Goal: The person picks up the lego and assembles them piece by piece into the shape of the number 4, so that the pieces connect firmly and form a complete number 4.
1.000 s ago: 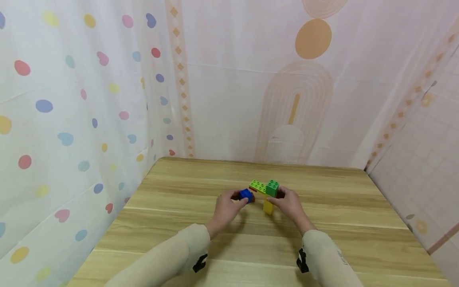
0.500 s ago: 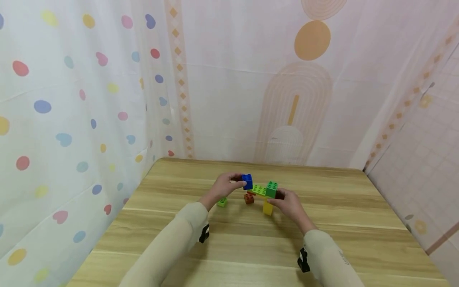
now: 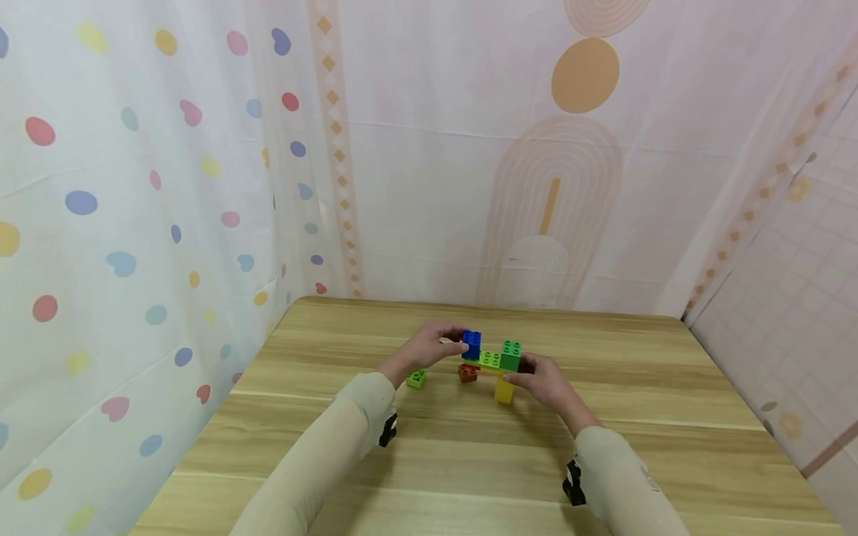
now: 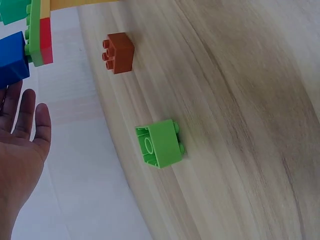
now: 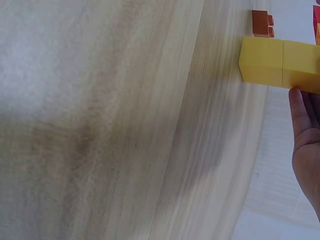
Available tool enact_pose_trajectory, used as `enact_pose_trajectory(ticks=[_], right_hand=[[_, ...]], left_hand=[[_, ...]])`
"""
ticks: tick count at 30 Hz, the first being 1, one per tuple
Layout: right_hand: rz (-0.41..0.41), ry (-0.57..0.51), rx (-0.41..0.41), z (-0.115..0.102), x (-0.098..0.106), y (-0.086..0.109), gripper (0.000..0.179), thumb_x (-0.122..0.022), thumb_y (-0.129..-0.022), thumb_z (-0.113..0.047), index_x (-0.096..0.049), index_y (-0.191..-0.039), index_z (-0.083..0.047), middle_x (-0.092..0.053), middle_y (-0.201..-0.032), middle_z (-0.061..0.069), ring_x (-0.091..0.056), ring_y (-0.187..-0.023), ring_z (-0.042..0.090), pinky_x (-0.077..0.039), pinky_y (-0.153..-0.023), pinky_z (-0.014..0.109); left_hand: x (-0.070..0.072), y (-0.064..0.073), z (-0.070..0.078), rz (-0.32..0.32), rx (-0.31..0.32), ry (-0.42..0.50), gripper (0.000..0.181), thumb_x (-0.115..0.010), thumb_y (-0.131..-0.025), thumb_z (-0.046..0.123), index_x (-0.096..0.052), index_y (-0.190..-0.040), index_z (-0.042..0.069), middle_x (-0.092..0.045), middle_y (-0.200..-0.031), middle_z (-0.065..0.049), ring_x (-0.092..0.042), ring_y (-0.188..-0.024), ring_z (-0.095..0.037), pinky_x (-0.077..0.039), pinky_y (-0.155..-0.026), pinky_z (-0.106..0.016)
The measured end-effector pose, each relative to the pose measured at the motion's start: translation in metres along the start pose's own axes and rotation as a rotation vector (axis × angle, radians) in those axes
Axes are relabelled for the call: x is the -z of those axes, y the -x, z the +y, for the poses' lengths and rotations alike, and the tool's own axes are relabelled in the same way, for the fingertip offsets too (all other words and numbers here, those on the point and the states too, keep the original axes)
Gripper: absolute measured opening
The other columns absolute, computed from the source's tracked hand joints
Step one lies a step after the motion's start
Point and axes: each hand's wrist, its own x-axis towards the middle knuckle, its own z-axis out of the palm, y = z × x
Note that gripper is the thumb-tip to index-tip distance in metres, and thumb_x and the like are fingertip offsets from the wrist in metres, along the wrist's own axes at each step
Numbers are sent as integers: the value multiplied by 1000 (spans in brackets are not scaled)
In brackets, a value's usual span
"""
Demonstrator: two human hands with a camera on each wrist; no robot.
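Between finger and thumb, my left hand [image 3: 429,348] pinches a blue brick [image 3: 471,345] at the left end of a flat lime-green brick [image 3: 490,359]. In the left wrist view the blue brick [image 4: 13,59] meets the studs of the lime piece [image 4: 34,35], which has a red brick [image 4: 46,41] under it. A dark green brick [image 3: 511,355] sits on the right end. Below that end is a yellow column [image 3: 504,389] of stacked bricks, seen closer in the right wrist view as yellow blocks [image 5: 262,61]. My right hand [image 3: 548,383] grips the structure at this end; some fingers are hidden.
An orange-brown brick [image 3: 468,373] stands on the wooden table [image 3: 429,461] below the raised left end. Further left, a lime-green brick [image 4: 161,144] lies on its side with its hollow underside showing. A patterned curtain [image 3: 429,186] hangs behind the table.
My left hand has lifted the blue brick from beside the orange-brown one, then moved it right onto the lime piece's left end. The right hand has kept its grip, nearly still.
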Motion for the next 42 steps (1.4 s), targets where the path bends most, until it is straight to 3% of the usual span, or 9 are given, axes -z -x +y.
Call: enact_pose_trajectory(ticks=[12, 23, 35, 42], right_hand=[[-9, -6, -9, 1, 2, 1, 36, -73, -92, -21, -66, -123, -4, -69, -109, 5, -63, -97, 18, -52, -86, 37], [-12, -18, 16, 2, 1, 0, 36, -72, -93, -20, -66, -124, -3, -69, -109, 5, -63, -96, 17, -52, -86, 37], [-1, -17, 17, 2, -1, 0, 35, -72, -92, -19, -67, -123, -3, -69, -108, 5, -63, -97, 17, -52, -86, 36], [-8, -20, 12, 2, -1, 0, 36, -72, -93, -20, -66, -125, -2, -69, -110, 5, -63, -98, 17, -52, -87, 37]], left_hand=[[-4, -5, 0, -24, -14, -50, 42, -69, -95, 28, -62, -133, 12, -63, -115, -3, -56, -112, -24, -46, -96, -44], [-8, -7, 5, 8, -41, -81, 35, -74, -92, 24, -67, -123, 10, -64, -97, 0, -58, -91, -18, -50, -74, -30], [-5, -9, 4, -18, -57, -130, 36, -71, -94, 22, -66, -127, 10, -65, -96, -1, -58, -95, -25, -48, -75, -30], [-4, -8, 3, -27, -55, -154, 38, -71, -94, 23, -65, -129, 11, -65, -96, 0, -57, -93, -21, -49, -75, -31]])
